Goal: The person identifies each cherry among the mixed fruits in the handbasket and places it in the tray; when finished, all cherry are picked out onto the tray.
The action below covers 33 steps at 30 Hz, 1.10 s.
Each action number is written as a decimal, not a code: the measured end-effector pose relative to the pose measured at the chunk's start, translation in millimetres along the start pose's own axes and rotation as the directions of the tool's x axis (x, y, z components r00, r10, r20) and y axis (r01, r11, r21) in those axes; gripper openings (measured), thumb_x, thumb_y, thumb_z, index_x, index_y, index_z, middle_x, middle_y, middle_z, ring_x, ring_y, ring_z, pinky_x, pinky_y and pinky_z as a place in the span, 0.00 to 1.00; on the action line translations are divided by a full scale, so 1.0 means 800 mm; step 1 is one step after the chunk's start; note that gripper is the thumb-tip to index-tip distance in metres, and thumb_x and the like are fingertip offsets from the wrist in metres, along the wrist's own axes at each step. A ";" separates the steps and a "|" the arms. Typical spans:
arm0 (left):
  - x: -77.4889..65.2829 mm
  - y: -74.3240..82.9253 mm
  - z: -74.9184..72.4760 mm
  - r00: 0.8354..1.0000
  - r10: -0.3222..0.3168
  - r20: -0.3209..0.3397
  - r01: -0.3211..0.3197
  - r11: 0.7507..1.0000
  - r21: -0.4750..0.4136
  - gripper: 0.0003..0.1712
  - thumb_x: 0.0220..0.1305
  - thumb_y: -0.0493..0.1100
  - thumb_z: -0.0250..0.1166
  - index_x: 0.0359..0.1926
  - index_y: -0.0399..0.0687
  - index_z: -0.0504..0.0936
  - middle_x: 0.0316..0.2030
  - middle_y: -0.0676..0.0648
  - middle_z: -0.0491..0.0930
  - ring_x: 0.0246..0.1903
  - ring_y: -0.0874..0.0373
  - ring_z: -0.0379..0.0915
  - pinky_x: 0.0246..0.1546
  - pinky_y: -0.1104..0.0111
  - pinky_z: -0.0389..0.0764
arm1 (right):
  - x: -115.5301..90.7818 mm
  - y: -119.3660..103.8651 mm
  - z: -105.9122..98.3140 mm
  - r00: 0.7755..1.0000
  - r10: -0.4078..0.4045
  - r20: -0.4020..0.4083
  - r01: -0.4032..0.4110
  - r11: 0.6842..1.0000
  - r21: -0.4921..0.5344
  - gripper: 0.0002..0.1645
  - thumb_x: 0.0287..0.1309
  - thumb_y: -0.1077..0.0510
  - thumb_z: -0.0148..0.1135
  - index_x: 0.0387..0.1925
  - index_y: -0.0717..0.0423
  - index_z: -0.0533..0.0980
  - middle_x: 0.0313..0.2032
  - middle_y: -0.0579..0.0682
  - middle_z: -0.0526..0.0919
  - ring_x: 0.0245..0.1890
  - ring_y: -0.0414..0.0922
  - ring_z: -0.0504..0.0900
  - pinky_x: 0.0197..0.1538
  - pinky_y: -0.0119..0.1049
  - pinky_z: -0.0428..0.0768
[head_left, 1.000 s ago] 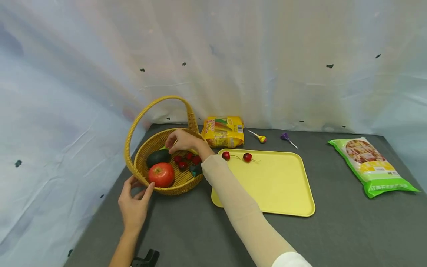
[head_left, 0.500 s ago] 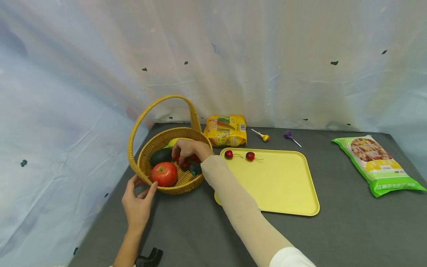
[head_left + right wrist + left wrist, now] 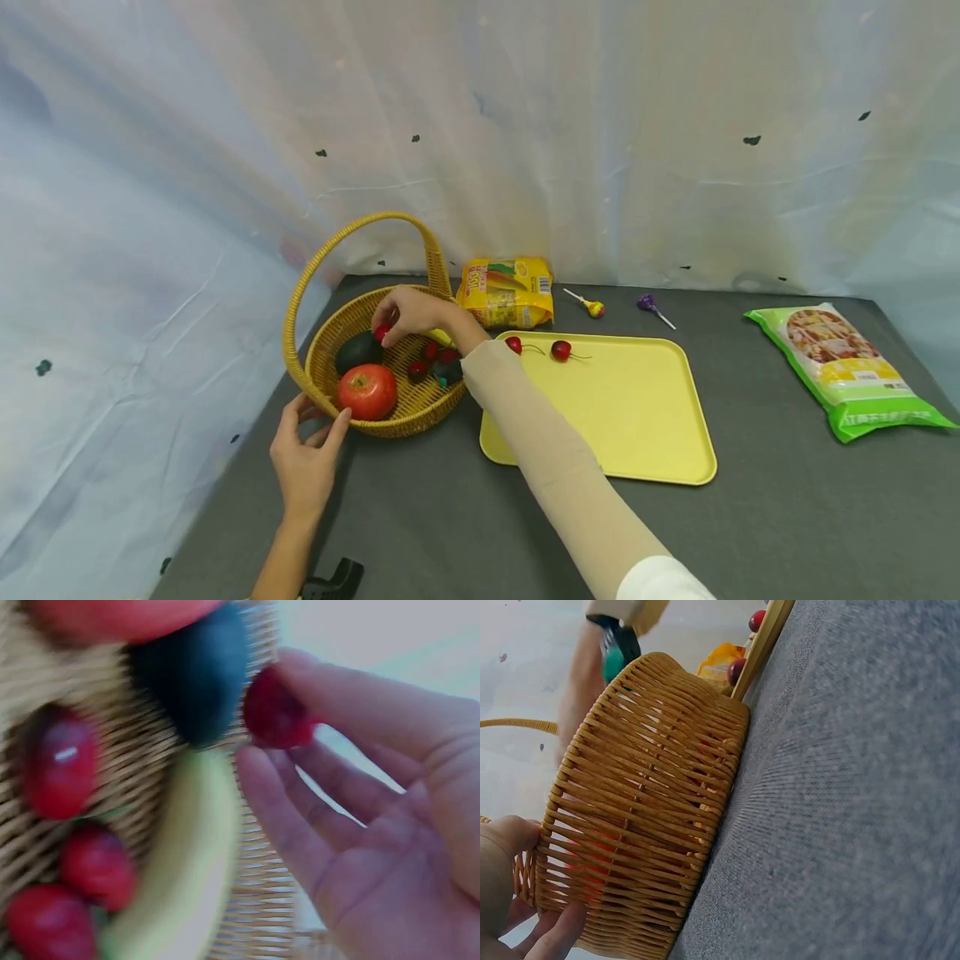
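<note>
My left hand (image 3: 306, 462) grips the near-left rim of a yellow wicker basket (image 3: 408, 427), its thumb and fingers also showing on the weave in the left wrist view. Over the basket, my right hand (image 3: 420, 315) pinches a dark red cherry (image 3: 276, 712) between thumb and fingertips. Below it in the basket lie a red apple (image 3: 367, 392), a dark green avocado-like fruit (image 3: 358, 353), a yellow banana (image 3: 191, 855) and several more cherries (image 3: 417, 370). My right wrist and sleeve hide part of the basket's right side.
A yellow tray (image 3: 622, 408) with two stemmed cherries (image 3: 560, 350) is right of the basket. Behind are a yellow snack packet (image 3: 506, 292), a yellow lollipop (image 3: 594, 308) and a purple one (image 3: 647, 302). A green food bag (image 3: 847, 367) lies far right.
My right hand reached down among the cherries, then rose and shifted slightly left with one cherry pinched. The left hand stays at the basket rim.
</note>
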<state>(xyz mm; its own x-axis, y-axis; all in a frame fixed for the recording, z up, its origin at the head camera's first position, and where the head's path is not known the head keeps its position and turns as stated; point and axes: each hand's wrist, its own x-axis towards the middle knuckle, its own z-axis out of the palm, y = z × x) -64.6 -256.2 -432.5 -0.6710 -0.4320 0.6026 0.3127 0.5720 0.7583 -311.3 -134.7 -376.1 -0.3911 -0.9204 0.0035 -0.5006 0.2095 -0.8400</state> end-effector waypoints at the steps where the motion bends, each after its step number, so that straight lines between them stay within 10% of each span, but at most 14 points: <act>1: 0.000 0.000 0.000 1.000 0.000 -0.001 0.000 1.000 0.000 0.28 0.54 0.21 0.70 0.58 0.24 0.75 0.45 0.32 0.77 0.44 0.63 0.74 0.39 0.83 0.81 | -0.005 -0.005 -0.007 0.998 -0.049 -0.024 0.050 0.999 0.022 0.16 0.58 0.67 0.71 0.48 0.67 0.81 0.43 0.56 0.85 0.42 0.47 0.84 0.46 0.31 0.83; 7: -0.001 0.002 0.000 1.000 0.000 -0.002 0.000 1.000 0.011 0.28 0.54 0.21 0.70 0.58 0.23 0.75 0.45 0.33 0.76 0.44 0.63 0.74 0.39 0.83 0.81 | -0.071 -0.017 -0.056 0.971 -0.184 -0.149 0.194 0.980 0.051 0.14 0.62 0.64 0.68 0.49 0.64 0.81 0.43 0.56 0.83 0.35 0.49 0.81 0.42 0.34 0.82; 13: -0.003 0.000 -0.004 0.999 -0.037 0.006 0.036 0.999 0.026 0.29 0.54 0.22 0.70 0.58 0.25 0.75 0.45 0.37 0.76 0.45 0.63 0.74 0.39 0.82 0.82 | -0.165 0.017 -0.087 0.976 -0.068 -0.208 0.058 0.997 -0.055 0.15 0.62 0.64 0.68 0.50 0.64 0.81 0.43 0.55 0.82 0.27 0.48 0.74 0.33 0.35 0.76; 21: -0.002 0.000 -0.008 0.998 -0.063 0.004 0.063 0.998 0.026 0.29 0.55 0.23 0.70 0.59 0.26 0.75 0.46 0.35 0.77 0.45 0.65 0.74 0.39 0.82 0.81 | -0.273 0.087 -0.094 0.973 0.129 -0.193 -0.150 0.984 -0.100 0.19 0.62 0.65 0.66 0.54 0.68 0.79 0.47 0.59 0.83 0.41 0.49 0.84 0.48 0.40 0.85; 33: -0.004 -0.014 -0.007 0.998 -0.070 0.001 0.070 0.997 0.021 0.29 0.54 0.23 0.71 0.59 0.27 0.75 0.47 0.38 0.76 0.45 0.64 0.74 0.38 0.83 0.81 | -0.342 0.133 -0.081 0.929 0.203 -0.309 -0.280 0.932 -0.230 0.15 0.55 0.67 0.72 0.45 0.66 0.81 0.36 0.55 0.84 0.32 0.46 0.79 0.37 0.38 0.80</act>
<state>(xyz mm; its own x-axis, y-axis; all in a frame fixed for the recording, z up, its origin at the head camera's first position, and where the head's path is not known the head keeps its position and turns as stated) -62.1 -265.3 -441.3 -0.6923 -0.4701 0.5475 0.2507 0.5548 0.7933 -307.6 160.5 -431.7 -0.7037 -0.7105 -0.0001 -0.5344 0.5293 -0.6590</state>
